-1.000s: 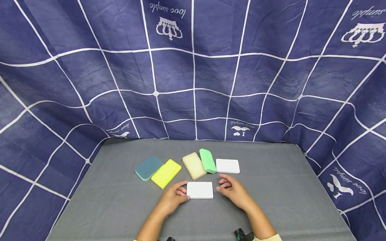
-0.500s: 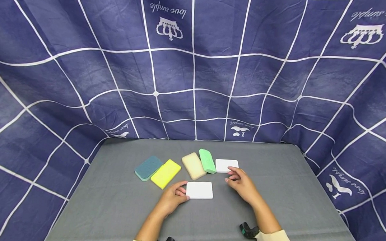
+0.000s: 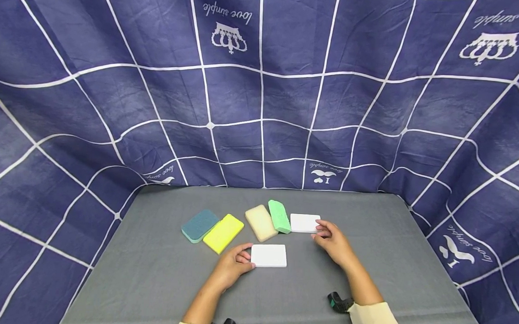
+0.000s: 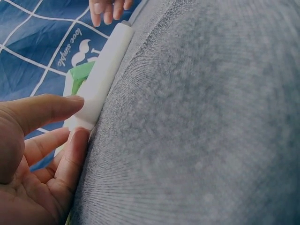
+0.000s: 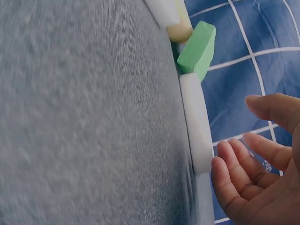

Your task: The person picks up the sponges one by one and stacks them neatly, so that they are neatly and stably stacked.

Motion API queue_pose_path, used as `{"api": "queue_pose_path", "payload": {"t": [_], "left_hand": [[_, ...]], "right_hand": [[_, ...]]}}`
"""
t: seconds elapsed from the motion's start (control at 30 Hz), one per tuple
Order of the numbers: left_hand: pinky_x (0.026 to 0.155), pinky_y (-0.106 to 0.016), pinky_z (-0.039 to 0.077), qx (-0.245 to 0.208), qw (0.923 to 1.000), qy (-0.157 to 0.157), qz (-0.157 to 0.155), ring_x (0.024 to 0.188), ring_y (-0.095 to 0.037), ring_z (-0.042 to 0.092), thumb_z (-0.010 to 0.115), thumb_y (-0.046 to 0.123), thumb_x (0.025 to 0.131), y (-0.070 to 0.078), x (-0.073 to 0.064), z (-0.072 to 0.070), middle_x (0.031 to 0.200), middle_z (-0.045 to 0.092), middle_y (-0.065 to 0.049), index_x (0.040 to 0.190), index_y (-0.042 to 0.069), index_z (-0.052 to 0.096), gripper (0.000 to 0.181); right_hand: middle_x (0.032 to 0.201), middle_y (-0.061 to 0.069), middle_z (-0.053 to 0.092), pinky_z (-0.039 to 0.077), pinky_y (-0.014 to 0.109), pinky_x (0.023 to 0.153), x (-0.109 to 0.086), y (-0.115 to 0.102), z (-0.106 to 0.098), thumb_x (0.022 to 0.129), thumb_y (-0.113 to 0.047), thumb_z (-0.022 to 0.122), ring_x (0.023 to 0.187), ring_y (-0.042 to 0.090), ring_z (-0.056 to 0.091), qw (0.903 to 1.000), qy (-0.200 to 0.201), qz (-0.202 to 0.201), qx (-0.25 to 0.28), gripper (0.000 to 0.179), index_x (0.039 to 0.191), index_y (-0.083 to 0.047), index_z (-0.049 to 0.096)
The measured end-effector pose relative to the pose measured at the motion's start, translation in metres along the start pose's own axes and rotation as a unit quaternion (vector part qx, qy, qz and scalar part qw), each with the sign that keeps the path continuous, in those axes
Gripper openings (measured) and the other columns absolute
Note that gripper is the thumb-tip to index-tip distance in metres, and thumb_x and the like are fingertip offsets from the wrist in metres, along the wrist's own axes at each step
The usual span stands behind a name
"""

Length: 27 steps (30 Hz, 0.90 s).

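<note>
In the head view my left hand [image 3: 232, 267] holds the left end of the nearer white sponge [image 3: 269, 255], with the thumb at its front corner and a finger at its back corner. The left wrist view shows this white sponge [image 4: 104, 70] lying flat on the table beyond the thumb. My right hand [image 3: 333, 242] is at the right end of the farther white sponge [image 3: 303, 223]. Its fingers are loosely bent, and in the right wrist view the thumb [image 5: 262, 107] stands apart from the white sponge [image 5: 194, 124], with the fingers close by its end.
A green sponge [image 3: 279, 216] and a cream sponge [image 3: 261, 223] lie side by side left of the farther white one. Further left are a yellow sponge [image 3: 223, 234] and a blue-green scouring sponge [image 3: 200, 225]. A blue checked curtain [image 3: 288, 100] surrounds the grey table [image 3: 370, 225].
My right hand has moved right and slightly back, from beside the nearer white sponge to the right end of the farther one. The left hand and the sponges keep their places.
</note>
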<state>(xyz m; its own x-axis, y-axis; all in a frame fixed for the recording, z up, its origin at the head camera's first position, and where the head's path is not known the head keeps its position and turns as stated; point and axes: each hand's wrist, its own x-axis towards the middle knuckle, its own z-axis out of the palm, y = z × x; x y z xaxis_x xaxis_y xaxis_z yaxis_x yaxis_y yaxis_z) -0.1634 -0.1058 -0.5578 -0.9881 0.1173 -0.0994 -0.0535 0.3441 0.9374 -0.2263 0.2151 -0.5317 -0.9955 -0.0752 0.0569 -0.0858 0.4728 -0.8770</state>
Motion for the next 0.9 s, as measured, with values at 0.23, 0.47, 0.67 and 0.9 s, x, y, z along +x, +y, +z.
{"api": "queue_pose_path", "payload": {"t": [0.23, 0.47, 0.67, 0.9], "left_hand": [[0.061, -0.02, 0.046, 0.0, 1.0, -0.003, 0.005, 0.076, -0.012, 0.057, 0.077, 0.005, 0.076, -0.001, 0.0, 0.0, 0.093, 0.063, -0.013, 0.13, 0.004, 0.058, 0.058], [0.061, -0.02, 0.046, -0.004, 1.0, -0.001, 0.004, 0.076, -0.013, 0.057, 0.077, 0.006, 0.076, -0.001, -0.001, -0.001, 0.094, 0.063, -0.014, 0.13, 0.005, 0.058, 0.058], [0.061, -0.02, 0.046, -0.002, 1.0, 0.0, 0.002, 0.076, -0.013, 0.057, 0.077, 0.005, 0.076, -0.001, -0.001, -0.001, 0.094, 0.062, -0.013, 0.13, 0.005, 0.058, 0.058], [0.06, -0.02, 0.046, -0.001, 1.0, -0.002, 0.003, 0.076, -0.013, 0.057, 0.078, 0.006, 0.075, -0.001, 0.0, -0.001, 0.093, 0.063, -0.013, 0.13, 0.005, 0.058, 0.058]], "right_hand": [[0.117, 0.02, 0.061, 0.05, 0.015, 0.075, 0.008, 0.009, -0.006, 0.083, -0.01, 0.074, 0.097, 0.018, 0.062, 0.9998, 0.013, -0.004, -0.015, 0.053, 0.131, 0.0, 0.056], [0.12, 0.02, 0.062, 0.05, 0.016, 0.073, 0.015, 0.015, -0.007, 0.084, -0.012, 0.074, 0.102, 0.026, 0.063, 0.9994, 0.015, 0.025, -0.017, 0.054, 0.133, 0.0, 0.053], [0.121, 0.019, 0.061, 0.049, 0.017, 0.072, 0.02, 0.022, -0.006, 0.086, -0.017, 0.073, 0.098, 0.021, 0.061, 0.9982, 0.018, 0.051, -0.025, 0.056, 0.136, -0.003, 0.051], [0.119, 0.022, 0.059, 0.048, 0.018, 0.072, 0.023, 0.029, -0.003, 0.085, -0.015, 0.074, 0.09, 0.012, 0.058, 0.9983, 0.0, 0.058, -0.001, 0.061, 0.138, 0.0, 0.048]]}}
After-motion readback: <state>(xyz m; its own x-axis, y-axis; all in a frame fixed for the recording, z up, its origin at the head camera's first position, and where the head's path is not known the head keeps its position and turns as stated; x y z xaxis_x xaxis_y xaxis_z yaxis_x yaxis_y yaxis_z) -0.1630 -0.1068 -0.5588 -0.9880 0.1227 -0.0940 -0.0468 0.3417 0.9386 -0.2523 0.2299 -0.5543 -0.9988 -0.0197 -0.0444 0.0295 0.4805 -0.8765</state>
